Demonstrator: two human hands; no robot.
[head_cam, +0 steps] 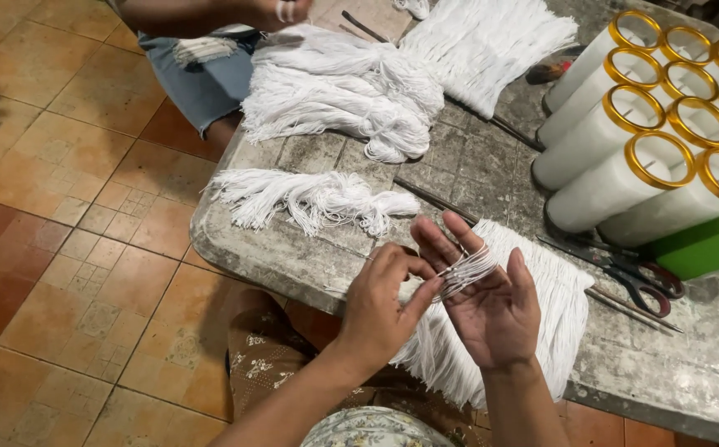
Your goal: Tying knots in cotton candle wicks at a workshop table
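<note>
My right hand (492, 306) is held palm up over the near edge of a grey stone table (492, 174), with several white strings (465, 269) looped across its fingers. My left hand (380, 302) pinches those same strings at the fingertips. Under both hands lies a flat bundle of cut white string (554, 302) that hangs over the table edge.
More white string bundles (310, 199) (343, 91) (484, 41) lie across the table. White spools with gold rims (624, 157) are stacked at the right on a green box (707, 244). Scissors (637, 277) and thin metal rods (434, 199) lie nearby. Another person (202, 66) sits at the far end.
</note>
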